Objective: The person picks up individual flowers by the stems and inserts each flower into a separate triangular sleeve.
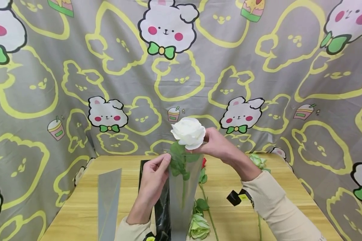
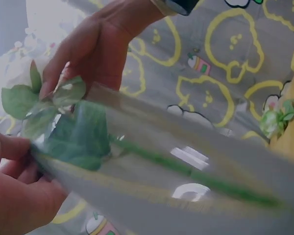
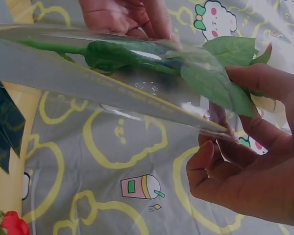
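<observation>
A white rose [image 1: 188, 133] stands upright, its leaves and green stem inside a clear flower sleeve [image 1: 178, 217] and its bloom above the rim. My left hand [image 1: 155, 175] pinches the left side of the sleeve's rim between thumb and fingers. From the right, my right hand [image 1: 218, 144] holds the rose just below the bloom. In the right wrist view, the thumb [image 3: 257, 76] lies by the leaves, and the other fingers curl near the sleeve's edge. The bloom hides part of the right hand's fingertips in the head view.
Grey flat sleeves [image 1: 109, 201] lie left on the wooden table [image 1: 75, 207]; black wrapping [image 1: 162, 209] lies beside the left forearm. A pale green rose [image 1: 199, 227], a red rose [image 1: 204, 162] and another greenish flower [image 1: 257, 161] lie rightward. A patterned curtain [image 1: 181, 77] surrounds the table.
</observation>
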The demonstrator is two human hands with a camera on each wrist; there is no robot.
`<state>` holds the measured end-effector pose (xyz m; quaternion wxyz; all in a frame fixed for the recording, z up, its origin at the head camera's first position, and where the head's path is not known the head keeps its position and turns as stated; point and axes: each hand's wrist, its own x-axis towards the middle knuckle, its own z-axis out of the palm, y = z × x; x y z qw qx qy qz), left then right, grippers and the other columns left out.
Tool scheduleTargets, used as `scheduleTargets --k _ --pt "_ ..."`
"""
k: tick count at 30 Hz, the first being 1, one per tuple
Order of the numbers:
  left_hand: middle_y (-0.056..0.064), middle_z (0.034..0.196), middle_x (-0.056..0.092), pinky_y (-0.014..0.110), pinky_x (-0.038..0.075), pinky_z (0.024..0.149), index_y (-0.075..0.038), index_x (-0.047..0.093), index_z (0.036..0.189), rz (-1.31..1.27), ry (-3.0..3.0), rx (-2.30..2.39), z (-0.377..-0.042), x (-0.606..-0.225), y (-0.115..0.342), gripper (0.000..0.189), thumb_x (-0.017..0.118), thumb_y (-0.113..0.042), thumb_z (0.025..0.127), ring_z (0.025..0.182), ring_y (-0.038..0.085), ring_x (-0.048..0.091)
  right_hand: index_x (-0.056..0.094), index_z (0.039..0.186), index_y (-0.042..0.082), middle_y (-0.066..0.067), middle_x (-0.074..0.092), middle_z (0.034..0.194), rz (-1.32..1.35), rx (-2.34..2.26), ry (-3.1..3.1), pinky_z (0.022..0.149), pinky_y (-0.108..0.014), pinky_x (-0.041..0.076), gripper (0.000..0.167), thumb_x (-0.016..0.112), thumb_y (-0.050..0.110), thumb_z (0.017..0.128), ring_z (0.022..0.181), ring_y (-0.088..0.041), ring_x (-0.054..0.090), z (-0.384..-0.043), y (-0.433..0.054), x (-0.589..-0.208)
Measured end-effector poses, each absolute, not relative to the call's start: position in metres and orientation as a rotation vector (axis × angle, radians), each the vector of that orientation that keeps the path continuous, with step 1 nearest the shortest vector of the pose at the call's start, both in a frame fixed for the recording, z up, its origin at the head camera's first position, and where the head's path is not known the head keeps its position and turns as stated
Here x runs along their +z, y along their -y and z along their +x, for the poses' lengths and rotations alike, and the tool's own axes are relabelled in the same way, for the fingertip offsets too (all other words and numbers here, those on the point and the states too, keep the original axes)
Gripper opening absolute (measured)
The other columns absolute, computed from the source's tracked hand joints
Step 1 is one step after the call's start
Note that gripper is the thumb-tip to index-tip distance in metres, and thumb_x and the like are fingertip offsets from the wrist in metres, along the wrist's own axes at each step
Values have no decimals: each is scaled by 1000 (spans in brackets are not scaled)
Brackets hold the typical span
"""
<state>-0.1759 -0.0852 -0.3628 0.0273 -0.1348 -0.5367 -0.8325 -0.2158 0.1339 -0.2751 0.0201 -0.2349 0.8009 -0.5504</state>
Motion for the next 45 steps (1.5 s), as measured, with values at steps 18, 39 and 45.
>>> scheduleTargets --k 18,39,45 --pt "-4 69 49 19 35 56 11 69 123 -267 1749 -2237 -176 -352 80 28 63 -8 103 59 7 38 73 105 -2 -8 73 101 -589 -1582 -2496 85 -35 52 29 83 11 82 93 -19 61 -228 -123 -257" --pt "6 116 63 24 50 95 13 62 130 -246 1513 -2475 -177 -353 88 31 54 -4 106 112 14 57 76 108 2 -3 72 95 -840 -1422 -2421 75 -32 53 21 79 12 90 84 -18 62 -223 -128 -257" --pt "6 118 63 24 50 95 9 65 128 -278 1423 -2552 -178 -351 92 28 53 -5 107 112 14 57 77 100 4 -7 73 111 -954 -1569 -2581 85 -38 57 11 79 6 89 105 -23 66 -208 -137 -260"
